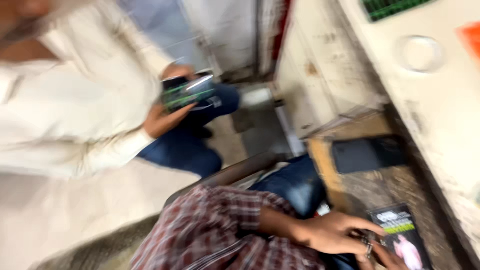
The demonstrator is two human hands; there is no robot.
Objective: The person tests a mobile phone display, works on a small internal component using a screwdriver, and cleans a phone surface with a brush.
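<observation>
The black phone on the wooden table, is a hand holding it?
No, the black phone lies alone on the wooden table, away from every hand.

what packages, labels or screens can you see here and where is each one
Small dark packet: bottom right on the worn surface, by the left hand; flat rectangle, black with green band and pink figure.
Black slab: above it, flat, plain; kind unclear.
Phone screen: in another person's hands, upper left; dark, green glow.

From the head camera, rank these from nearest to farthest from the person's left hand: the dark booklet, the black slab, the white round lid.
From the left hand:
1. Dark booklet, touching the fingertips, lower right.
2. Black slab, on the ledge above.
3. White round lid, far up on the pale counter.
</observation>
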